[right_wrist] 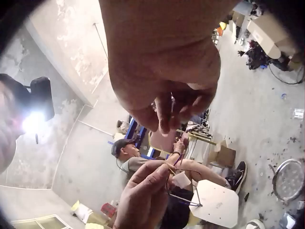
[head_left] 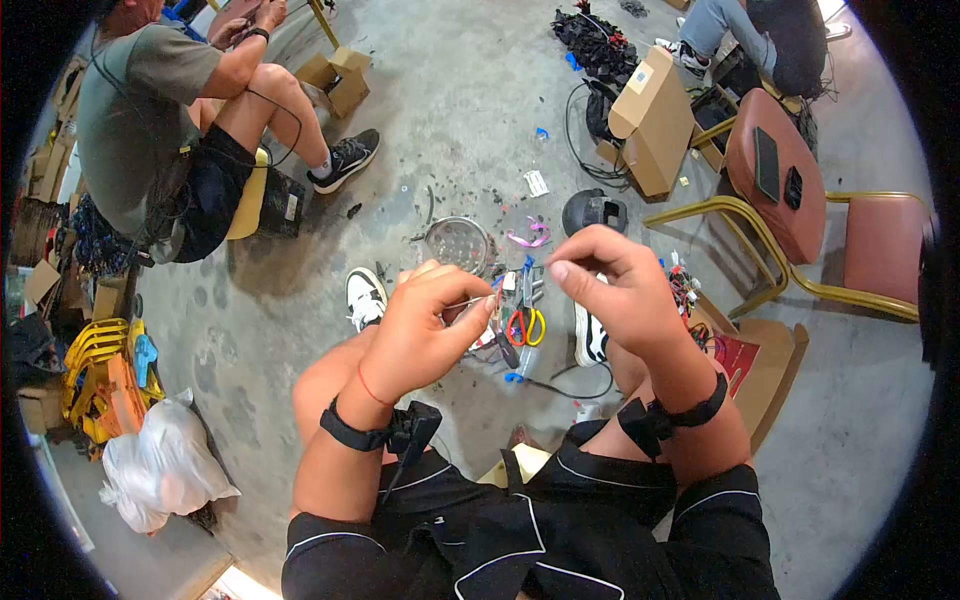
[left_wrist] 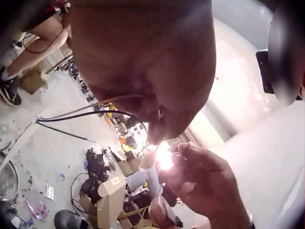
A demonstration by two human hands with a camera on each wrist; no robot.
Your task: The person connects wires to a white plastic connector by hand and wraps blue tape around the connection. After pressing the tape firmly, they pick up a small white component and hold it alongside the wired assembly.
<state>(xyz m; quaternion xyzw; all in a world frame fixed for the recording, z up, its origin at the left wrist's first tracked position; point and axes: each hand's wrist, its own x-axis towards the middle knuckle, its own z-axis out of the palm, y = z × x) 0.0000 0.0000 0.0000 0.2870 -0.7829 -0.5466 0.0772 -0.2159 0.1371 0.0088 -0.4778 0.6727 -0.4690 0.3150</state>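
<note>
My left hand (head_left: 420, 325) pinches thin wires (left_wrist: 90, 113) between thumb and fingers. In the left wrist view a pale cable (left_wrist: 21, 139) splits into a whitish, a dark and a green wire, and two of these run up to the hand. Across from it, over the lap, my right hand (head_left: 615, 295) hangs with bent fingers, thumb tip near the index finger, nothing visible in it. Between and below the hands on the floor lie scissors with red and yellow handles (head_left: 541, 326). The right wrist view shows the left hand (right_wrist: 143, 193) with the wires (right_wrist: 185, 198) looping from its fingertips.
A round mesh strainer (head_left: 460, 243), a purple strip (head_left: 530, 238) and small scraps litter the floor ahead. At the right stand a cardboard box (head_left: 655, 120) and red-padded chairs (head_left: 880, 255). Another person (head_left: 165, 90) sits at the left, above white bags (head_left: 170, 460) and yellow parts (head_left: 95, 365).
</note>
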